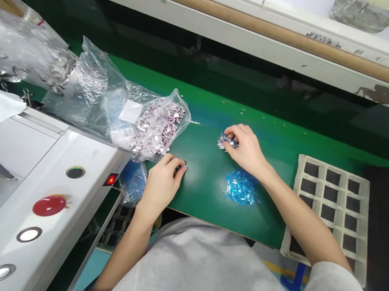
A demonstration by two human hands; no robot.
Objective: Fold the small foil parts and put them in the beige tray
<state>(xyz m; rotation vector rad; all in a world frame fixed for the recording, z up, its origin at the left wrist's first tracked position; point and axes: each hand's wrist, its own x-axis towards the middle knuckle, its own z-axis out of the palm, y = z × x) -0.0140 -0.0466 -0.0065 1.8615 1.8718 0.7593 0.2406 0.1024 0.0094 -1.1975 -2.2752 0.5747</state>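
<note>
Over one green table [202, 187], two bare forearms reach forward from the near edge. The right arm slants inward, its hand [249, 147] palm down, fingers curled at one small pile of metal pieces [222, 140]; whether they grip any, I cannot tell. The left arm rises more steeply, its hand [163, 182] bent inward, thumb and fingertips pinched on one small dark piece [180, 167].

One white machine [69, 193] stands at left, with one red button [49, 205], three other round buttons [29, 235] and one lit red switch [110, 180]. One pale tray [360, 220], three compartments wide, sits at right. Beyond the left hand lies one clear bag [160, 127] of small metal parts; between the forearms, one heap of blue strips [241, 188].
</note>
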